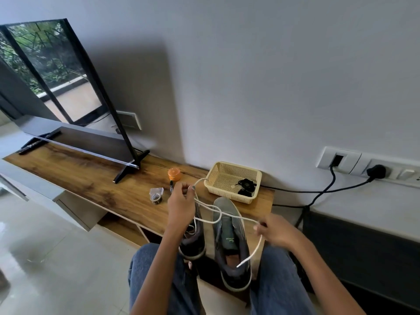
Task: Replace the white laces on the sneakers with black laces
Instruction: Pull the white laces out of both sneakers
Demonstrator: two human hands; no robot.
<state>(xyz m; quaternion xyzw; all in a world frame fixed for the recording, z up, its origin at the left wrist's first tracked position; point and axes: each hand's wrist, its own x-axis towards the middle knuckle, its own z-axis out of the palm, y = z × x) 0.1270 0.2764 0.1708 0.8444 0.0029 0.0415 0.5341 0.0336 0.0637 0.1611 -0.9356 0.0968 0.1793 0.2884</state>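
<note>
Two grey sneakers stand side by side at the wooden table's near end: the right sneaker point(230, 242) has no lace in it, and the left sneaker point(194, 242) is partly hidden behind my left forearm, with white lace still showing in it. A loose white lace point(218, 218) stretches above the shoes between both hands. My left hand point(180, 206) pinches one part of it, and my right hand point(276, 230) grips another, with the free end dangling over the right sneaker. Black laces point(246, 187) lie in a beige basket point(217, 172) behind the shoes.
On the wooden table point(91, 178) stand a TV point(56, 76), an orange lidded jar point(174, 174), a black marker point(171, 186) and a small clear tape dispenser point(156, 195). Black cables point(318, 192) run from wall sockets at the right. My knees in jeans frame the table's near edge.
</note>
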